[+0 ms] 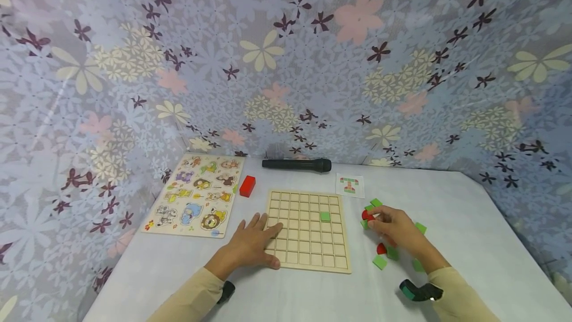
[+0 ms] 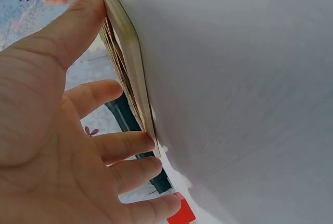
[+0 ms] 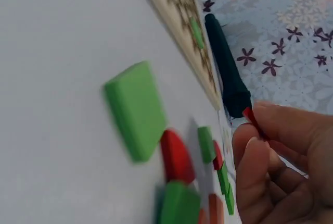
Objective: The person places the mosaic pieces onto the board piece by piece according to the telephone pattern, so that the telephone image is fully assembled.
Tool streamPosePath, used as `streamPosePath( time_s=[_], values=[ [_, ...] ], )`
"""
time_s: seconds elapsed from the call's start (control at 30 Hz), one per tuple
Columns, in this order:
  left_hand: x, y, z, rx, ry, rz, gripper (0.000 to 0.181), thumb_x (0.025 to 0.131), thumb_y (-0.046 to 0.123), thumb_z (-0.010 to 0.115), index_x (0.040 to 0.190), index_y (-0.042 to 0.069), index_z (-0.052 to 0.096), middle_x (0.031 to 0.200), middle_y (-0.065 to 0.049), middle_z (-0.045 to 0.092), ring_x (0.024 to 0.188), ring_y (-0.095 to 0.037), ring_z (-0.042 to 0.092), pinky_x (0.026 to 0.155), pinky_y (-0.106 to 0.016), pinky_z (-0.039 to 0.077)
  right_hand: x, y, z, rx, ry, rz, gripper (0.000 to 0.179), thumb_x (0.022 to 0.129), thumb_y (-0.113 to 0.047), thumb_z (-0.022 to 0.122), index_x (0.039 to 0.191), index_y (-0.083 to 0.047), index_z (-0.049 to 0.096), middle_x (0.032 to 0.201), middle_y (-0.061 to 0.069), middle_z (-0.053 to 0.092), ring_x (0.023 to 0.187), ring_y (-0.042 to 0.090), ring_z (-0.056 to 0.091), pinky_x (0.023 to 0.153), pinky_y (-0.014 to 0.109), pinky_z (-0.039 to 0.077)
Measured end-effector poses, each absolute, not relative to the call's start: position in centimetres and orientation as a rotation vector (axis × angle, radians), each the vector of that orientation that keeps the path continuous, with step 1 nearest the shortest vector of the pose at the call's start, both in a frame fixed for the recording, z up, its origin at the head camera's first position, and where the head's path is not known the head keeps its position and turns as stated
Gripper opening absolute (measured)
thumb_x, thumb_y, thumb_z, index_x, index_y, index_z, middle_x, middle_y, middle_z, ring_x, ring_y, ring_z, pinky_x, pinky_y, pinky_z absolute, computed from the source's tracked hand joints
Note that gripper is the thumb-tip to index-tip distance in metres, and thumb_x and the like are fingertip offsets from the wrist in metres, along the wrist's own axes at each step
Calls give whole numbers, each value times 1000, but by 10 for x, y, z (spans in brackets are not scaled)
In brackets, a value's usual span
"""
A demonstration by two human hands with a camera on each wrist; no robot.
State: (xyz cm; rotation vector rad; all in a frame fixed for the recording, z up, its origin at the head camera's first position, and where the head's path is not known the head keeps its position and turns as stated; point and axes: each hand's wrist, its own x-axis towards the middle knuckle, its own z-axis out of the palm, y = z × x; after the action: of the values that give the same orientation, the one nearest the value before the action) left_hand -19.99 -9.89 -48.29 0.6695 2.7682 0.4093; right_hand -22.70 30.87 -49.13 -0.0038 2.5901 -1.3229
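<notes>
A wooden grid board (image 1: 308, 265) lies on the table, with one green square tile (image 1: 325, 216) in a cell towards its upper right. My left hand (image 1: 251, 245) rests at the board's left edge, fingers spread; in the left wrist view the thumb and fingertips touch that edge. Right of the board, my right hand (image 1: 397, 227) pinches a small red piece (image 3: 255, 122) between thumb and finger, held above the table. Around and below this hand lie loose green tiles (image 1: 379, 262) and red rounded pieces (image 1: 381, 249). The hand partly hides some of them.
A small pattern card (image 1: 350, 186) lies behind the board's right corner. A black microphone (image 1: 296, 165) lies along the back. To the left are a red block (image 1: 248, 186) and an animal puzzle board (image 1: 193, 198). A flowered cloth (image 1: 286, 63) hangs behind the table.
</notes>
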Motion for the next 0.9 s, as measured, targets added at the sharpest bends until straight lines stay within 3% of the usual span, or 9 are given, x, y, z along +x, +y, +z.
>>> streamPosePath(
  time_s=[0.17, 0.23, 0.4, 0.63, 0.9],
  values=[
    [-200, -99, -483, 661, 2767, 420, 99, 72, 58, 84, 156, 22, 45, 164, -25, 27, 153, -45, 22, 118, -68, 20, -238, 303, -486, 17, 2497, -1556, 54, 96, -26, 73, 139, 1, 54, 103, 14, 72, 86, 21, 68, 71, 29, 58],
    [-200, -99, -483, 658, 2765, 424, 99, 72, 58, 84, 156, 22, 45, 164, -24, 27, 153, -45, 22, 118, -68, 20, -242, 298, -484, 56, 2422, -1662, 58, 95, -26, 74, 141, 2, 51, 107, 15, 72, 87, 20, 71, 71, 28, 59],
    [-200, -99, -483, 649, 2760, 436, 100, 72, 58, 84, 156, 23, 43, 165, -24, 26, 153, -45, 20, 119, -68, 18, -252, 283, -480, 104, 2284, -1855, 54, 95, -21, 74, 136, 1, 47, 100, 7, 70, 80, 17, 70, 64, 24, 57],
    [-200, -99, -483, 648, 2764, 418, 101, 72, 58, 84, 157, 24, 42, 165, -23, 26, 153, -44, 20, 119, -68, 18, -266, 262, -484, -2, 2245, -1926, 55, 98, -19, 70, 143, 0, 46, 90, 1, 55, 73, 13, 60, 68, 27, 57],
    [-200, -99, -481, 665, 2777, 405, 101, 71, 58, 85, 157, 24, 42, 164, -24, 28, 153, -45, 22, 119, -68, 20, -278, 248, -493, -33, 2303, -1895, 53, 96, -17, 72, 140, 6, 54, 90, 0, 63, 81, 14, 66, 68, 26, 58]
  ],
)
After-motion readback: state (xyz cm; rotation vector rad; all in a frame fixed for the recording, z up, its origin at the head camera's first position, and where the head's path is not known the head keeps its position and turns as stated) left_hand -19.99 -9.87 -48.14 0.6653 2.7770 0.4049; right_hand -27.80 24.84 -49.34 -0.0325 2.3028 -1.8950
